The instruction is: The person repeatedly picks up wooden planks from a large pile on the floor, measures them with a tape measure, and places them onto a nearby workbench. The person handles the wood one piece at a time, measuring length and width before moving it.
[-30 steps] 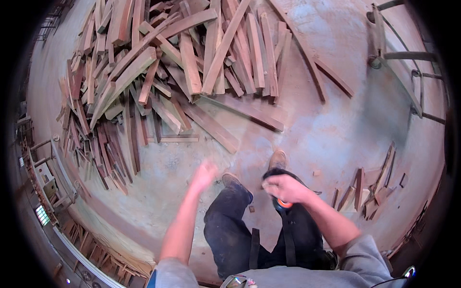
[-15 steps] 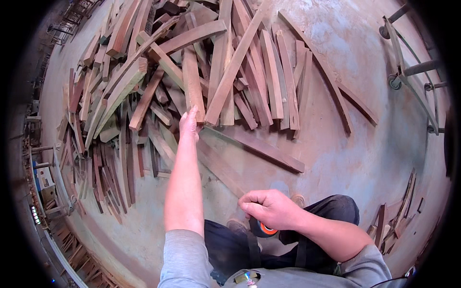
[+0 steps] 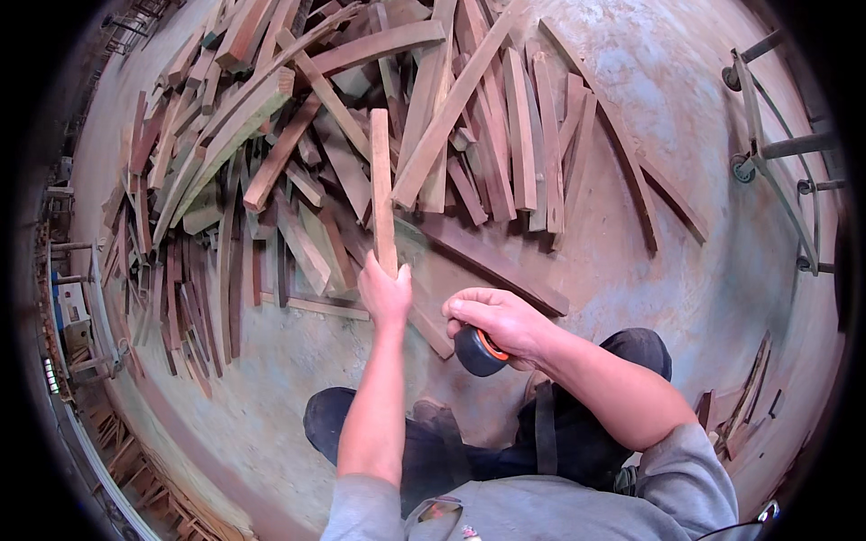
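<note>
My left hand [image 3: 386, 290] is closed around the near end of a light-brown wooden strip [image 3: 382, 185]. The strip points away from me, with its far end in front of a large heap of wooden strips [image 3: 419, 113]. My right hand [image 3: 501, 320], to the right and a little nearer, has its fingers curled around a black, rounded tape measure [image 3: 480, 352] with an orange ring. The fingers partly cover it, and I see no blade pulled out. Both hands are over the floor between my knees and the heap, apart from each other.
A dark, broad board [image 3: 492, 261] lies on the floor beyond my right hand. Long curved strips [image 3: 613, 135] lie right of the heap. A wheeled metal frame [image 3: 758, 135] stands at the far right. More scrap wood [image 3: 744, 397] lies at the lower right.
My left hand has drawn the wooden strip out of the heap and toward me, and the strip now stands up more freely. My right hand has risen slightly with the tape measure.
</note>
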Demonstrator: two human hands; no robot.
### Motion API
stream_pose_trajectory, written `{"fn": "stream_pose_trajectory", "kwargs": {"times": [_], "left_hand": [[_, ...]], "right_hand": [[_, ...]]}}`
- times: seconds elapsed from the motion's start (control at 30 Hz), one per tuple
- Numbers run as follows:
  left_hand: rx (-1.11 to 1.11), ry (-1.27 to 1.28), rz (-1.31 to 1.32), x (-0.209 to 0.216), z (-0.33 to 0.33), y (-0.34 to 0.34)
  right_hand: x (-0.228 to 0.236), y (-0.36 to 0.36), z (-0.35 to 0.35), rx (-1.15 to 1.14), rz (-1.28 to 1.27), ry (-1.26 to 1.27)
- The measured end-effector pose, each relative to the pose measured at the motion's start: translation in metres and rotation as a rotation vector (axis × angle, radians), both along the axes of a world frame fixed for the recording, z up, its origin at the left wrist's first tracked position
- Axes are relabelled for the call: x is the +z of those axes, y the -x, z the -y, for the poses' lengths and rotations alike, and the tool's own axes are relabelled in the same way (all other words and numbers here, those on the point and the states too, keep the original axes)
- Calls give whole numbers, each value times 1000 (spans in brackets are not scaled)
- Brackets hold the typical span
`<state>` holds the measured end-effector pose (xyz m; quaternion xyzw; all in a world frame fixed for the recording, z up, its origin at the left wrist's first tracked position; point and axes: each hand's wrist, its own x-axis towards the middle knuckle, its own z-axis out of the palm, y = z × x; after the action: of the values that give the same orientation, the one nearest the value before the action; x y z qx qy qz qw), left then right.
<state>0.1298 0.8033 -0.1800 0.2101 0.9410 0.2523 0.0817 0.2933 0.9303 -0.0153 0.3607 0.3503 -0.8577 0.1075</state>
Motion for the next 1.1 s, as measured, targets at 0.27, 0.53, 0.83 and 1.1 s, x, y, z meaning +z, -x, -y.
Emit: {"fn": "stream_pose_trajectory", "kwargs": {"times": [0.27, 0.53, 0.83, 1.1], "left_hand": [[251, -418, 1089, 21, 11, 51], [114, -646, 1162, 110, 44, 30], [-102, -429, 382, 136, 40, -19], [-106, -1005, 1311, 125, 38, -26]], "right_hand": [[-3, 1, 6, -13, -63, 155], [-22, -1, 8, 242, 129, 98], [-33, 4, -6, 442, 54, -24], [-30, 8, -8, 451, -38, -106]]}}
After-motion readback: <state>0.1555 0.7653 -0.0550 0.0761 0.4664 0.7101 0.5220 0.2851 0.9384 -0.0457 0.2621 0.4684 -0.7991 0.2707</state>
